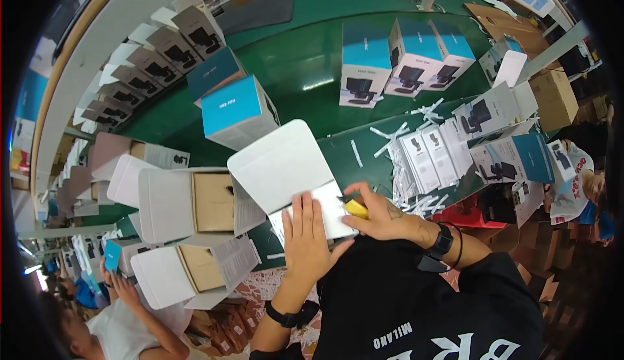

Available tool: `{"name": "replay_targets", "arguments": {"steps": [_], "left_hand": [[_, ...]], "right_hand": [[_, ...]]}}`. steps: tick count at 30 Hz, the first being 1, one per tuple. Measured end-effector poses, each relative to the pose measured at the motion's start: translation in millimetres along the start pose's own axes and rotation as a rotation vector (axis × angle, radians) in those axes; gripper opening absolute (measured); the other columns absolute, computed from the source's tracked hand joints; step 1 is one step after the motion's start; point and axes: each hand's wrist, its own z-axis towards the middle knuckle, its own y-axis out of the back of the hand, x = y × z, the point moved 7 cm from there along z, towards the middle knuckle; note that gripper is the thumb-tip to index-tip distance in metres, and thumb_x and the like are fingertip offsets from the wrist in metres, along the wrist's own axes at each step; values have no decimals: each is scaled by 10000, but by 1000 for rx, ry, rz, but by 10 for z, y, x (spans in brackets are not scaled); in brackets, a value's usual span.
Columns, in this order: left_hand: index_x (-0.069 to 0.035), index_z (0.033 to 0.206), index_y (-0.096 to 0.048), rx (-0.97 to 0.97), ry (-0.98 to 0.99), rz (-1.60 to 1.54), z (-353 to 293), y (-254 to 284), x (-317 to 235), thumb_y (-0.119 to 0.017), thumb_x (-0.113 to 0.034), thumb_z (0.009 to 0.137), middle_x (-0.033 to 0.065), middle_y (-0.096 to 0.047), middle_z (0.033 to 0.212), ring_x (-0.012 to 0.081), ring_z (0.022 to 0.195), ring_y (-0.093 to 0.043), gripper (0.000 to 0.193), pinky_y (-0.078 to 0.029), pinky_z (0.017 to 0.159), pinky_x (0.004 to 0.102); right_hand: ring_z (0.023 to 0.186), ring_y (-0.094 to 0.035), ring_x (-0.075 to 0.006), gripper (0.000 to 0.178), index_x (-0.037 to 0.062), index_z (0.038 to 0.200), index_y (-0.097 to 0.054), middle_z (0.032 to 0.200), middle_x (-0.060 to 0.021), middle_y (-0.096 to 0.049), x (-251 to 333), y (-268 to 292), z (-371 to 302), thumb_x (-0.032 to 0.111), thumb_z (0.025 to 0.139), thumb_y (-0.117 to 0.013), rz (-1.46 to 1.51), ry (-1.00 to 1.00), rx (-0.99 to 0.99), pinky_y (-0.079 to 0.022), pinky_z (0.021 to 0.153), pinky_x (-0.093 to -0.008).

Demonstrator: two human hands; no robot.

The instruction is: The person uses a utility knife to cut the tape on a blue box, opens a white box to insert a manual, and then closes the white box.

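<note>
My left hand lies flat with its fingers stretched out on a white carton at the front edge of the table. The carton's large rounded lid flap stands folded out on the far left side. In my right hand is a yellow box cutter with a dark tip, held at the carton's right edge; its blade is too small to make out. To the left, two open white cartons show brown cardboard inserts.
Closed blue-topped boxes stand at the back on the green table. Cut paper strips surround a stack of printed leaflets at right. More boxes line a left shelf. A co-worker handles a box at lower left.
</note>
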Motion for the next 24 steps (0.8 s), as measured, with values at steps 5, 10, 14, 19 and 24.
{"name": "replay_targets", "arguments": {"steps": [5, 10, 14, 19, 24], "left_hand": [[150, 1474, -374, -54, -57, 30, -22, -91, -34, -745, -571, 832, 363, -359, 1550, 482, 1461, -356, 1034, -287, 1190, 551], [151, 1459, -398, -64, -41, 50, 14, -96, -45, -729, -580, 843, 357, -379, 1544, 477, 1452, -377, 1012, -299, 1188, 540], [149, 1456, -406, -60, -32, 50, 23, -98, -36, -727, -579, 845, 355, -376, 1548, 473, 1453, -378, 1003, -297, 1190, 538], [144, 1456, -412, -55, -36, 35, 23, -99, -34, -733, -582, 835, 345, -392, 1542, 471, 1450, -384, 1008, -288, 1192, 543], [128, 1456, -425, -80, -54, -6, 6, -111, -13, -747, -585, 819, 322, -409, 1542, 464, 1446, -394, 1009, -288, 1190, 551]], "right_hand": [[700, -680, -353, 394, 24, 1210, -499, 769, -169, -665, -68, 347, 79, 292, 959, -642, -75, -260, 167, -504, 644, -453], [682, -677, -359, 276, 26, 1075, -636, 738, -156, -676, 69, 459, 158, 277, 964, -607, -332, 99, 213, -509, 645, -443], [674, -678, -338, 256, 38, 1030, -699, 748, -140, -690, 84, 509, 165, 269, 961, -614, -263, 33, 247, -514, 644, -424], [673, -680, -322, 297, 52, 1071, -715, 746, -129, -700, 27, 497, 199, 313, 965, -622, -131, -168, 346, -526, 664, -396], [629, -677, -284, 316, 59, 1050, -714, 719, -105, -689, -54, 412, 303, 356, 973, -638, -96, -2, 401, -533, 642, -361]]}}
